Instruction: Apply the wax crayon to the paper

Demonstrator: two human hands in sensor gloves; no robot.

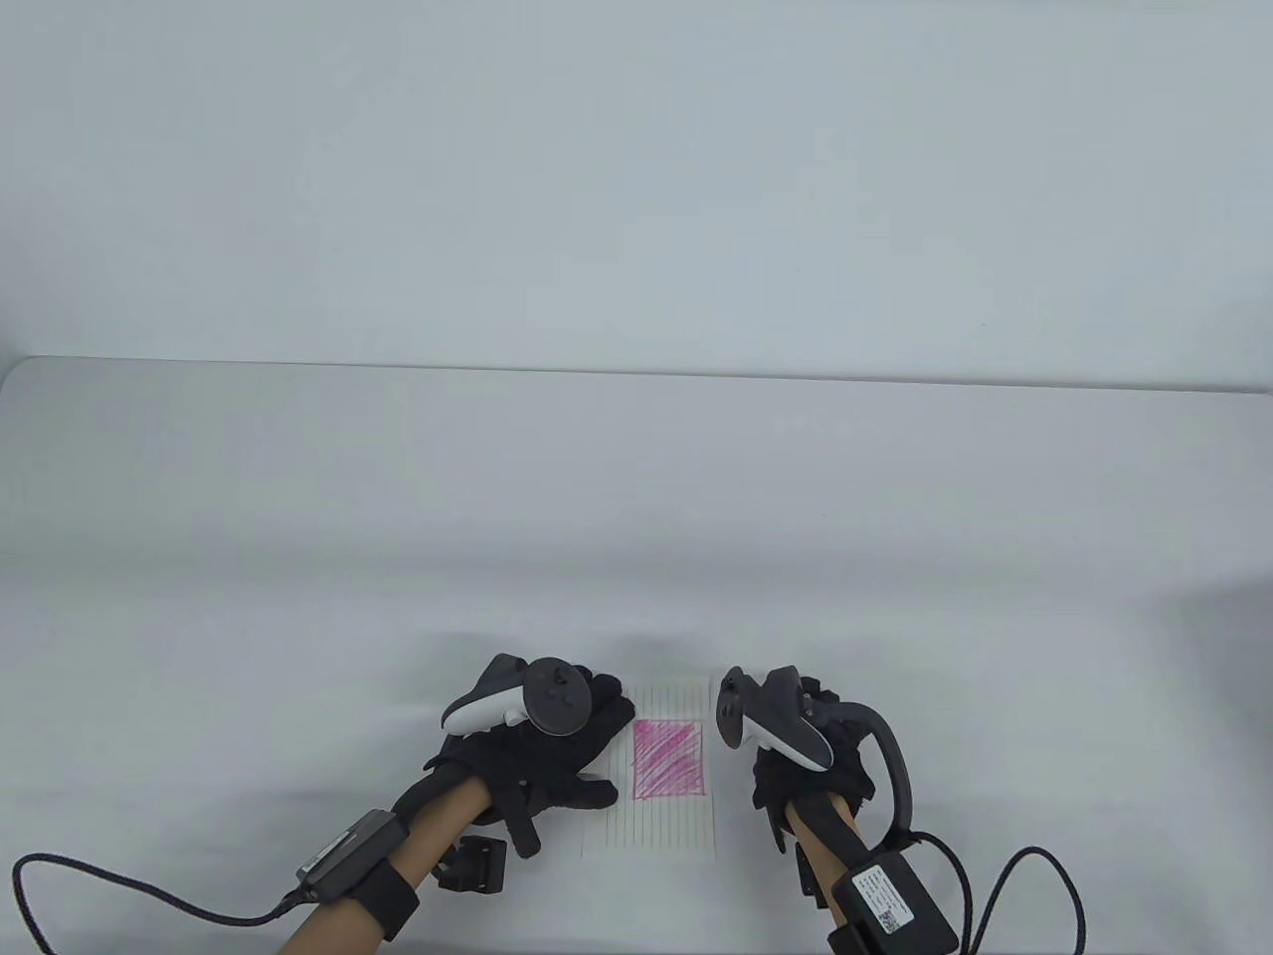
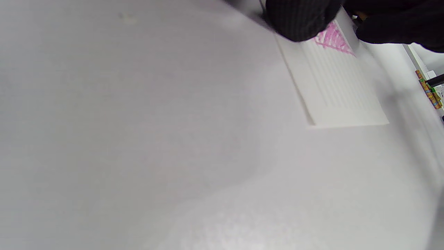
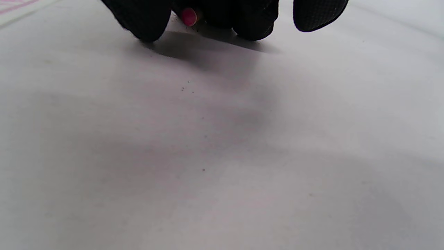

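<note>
A small sheet of lined white paper (image 1: 651, 831) lies near the table's front edge, with a scribbled pink square (image 1: 671, 761) on it. It also shows in the left wrist view (image 2: 341, 93). My left hand (image 1: 557, 746) rests flat on the paper's left edge, and a fingertip (image 2: 298, 21) presses on the sheet. My right hand (image 1: 791, 766) sits on the table just right of the paper, with its fingers (image 3: 145, 17) curled around a pink crayon (image 3: 189, 16). Only the crayon's end shows, low over the table and off the paper.
The white table (image 1: 636, 517) stretches far beyond the hands to a back edge against a pale wall. Cables (image 1: 119, 890) trail from both wrists at the front. Some colourful crayons (image 2: 429, 91) lie off to the side in the left wrist view.
</note>
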